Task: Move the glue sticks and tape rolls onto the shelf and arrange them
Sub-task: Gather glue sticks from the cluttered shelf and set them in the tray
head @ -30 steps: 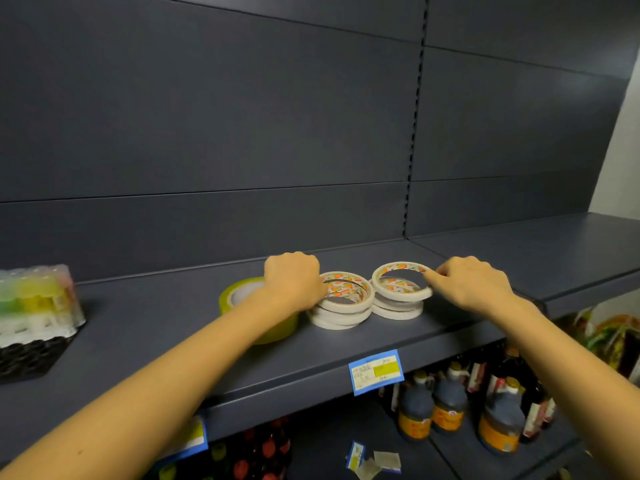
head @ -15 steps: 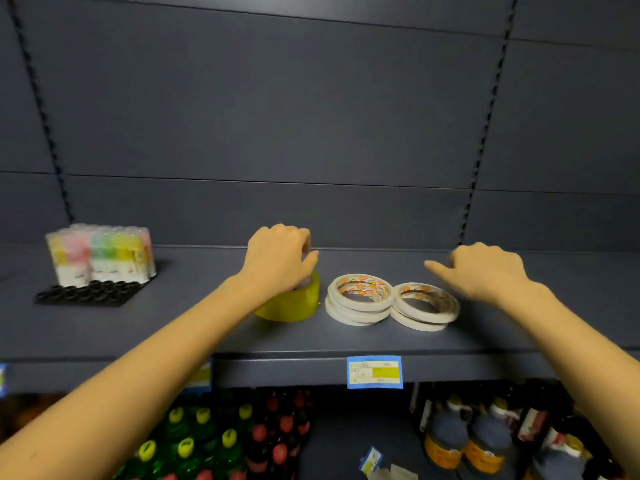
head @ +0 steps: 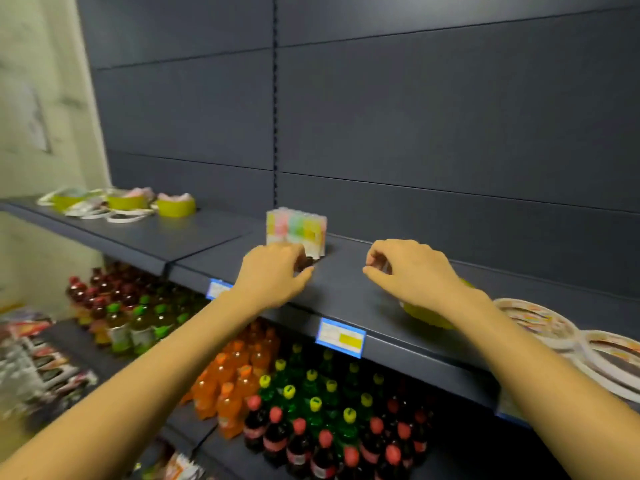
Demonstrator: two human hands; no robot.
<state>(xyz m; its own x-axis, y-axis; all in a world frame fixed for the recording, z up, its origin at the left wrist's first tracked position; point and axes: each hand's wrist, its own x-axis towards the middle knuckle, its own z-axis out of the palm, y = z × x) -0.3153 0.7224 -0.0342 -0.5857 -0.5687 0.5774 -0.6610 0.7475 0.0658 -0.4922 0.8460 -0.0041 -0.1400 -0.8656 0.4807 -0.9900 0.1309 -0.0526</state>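
We've swung left since half a second ago: our left hand (head: 273, 275) has left the yellow roll (head: 429, 315) and now sits at the glue pack (head: 296, 230), while the tape rolls (head: 568, 336) have slid off toward the right edge of the view. Both hands have travelled left along the shelf (head: 346, 296).

Right now the left grip is curled over the dark tray corner at the foot of the glue pack, thumb pointing right along the shelf; whether it actually pinches the tray we cannot tell, the fingers hide it. The pack stands upright toward the back of the shelf, pastel sticks in clear wrap.

Our right hand (head: 412, 271) hovers over bare shelf just right of the pack, fingers bent and loosely parted, holding nothing we can see. The yellow roll lies under that wrist near the front edge, mostly hidden by the forearm. The flat white tape rolls sit stacked at the right end of the shelf, near its front edge, well apart from the glue.

On the next shelf section to the left, more rolls (head: 173, 206) in yellow-green sit among loose white rings at the back. A blue price tag (head: 341, 337) hangs on the front lip between our arms. Bottles (head: 311, 403) crowd the lower shelf.
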